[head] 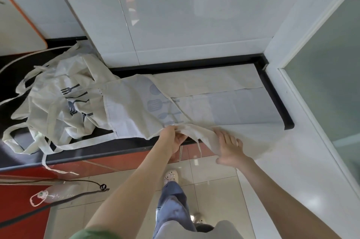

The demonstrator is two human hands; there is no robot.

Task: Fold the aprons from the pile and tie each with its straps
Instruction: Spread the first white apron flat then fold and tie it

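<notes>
**Apron spread on the worktop, near hem being turned**

Aprons waiting to be folded lie in a crumpled pile at the left end of the black worktop. Their straps loop loose over its front edge, and a dark fork print shows on the top one. Just right of the pile, one apron is spread lengthwise along the worktop up to its right end. It is cream, with pale blue utensil shapes showing faintly, as if seen from the back of the cloth. Its far long side looks already turned in as a plain band. At the front edge the left hand pinches the near hem and lifts it a little, probably to bring that side over too. A thin strap dangles off the edge between the hands. The right hand lies flat on the cloth, fingers straight, likely pinning and smoothing it so the fold runs even.
</notes>
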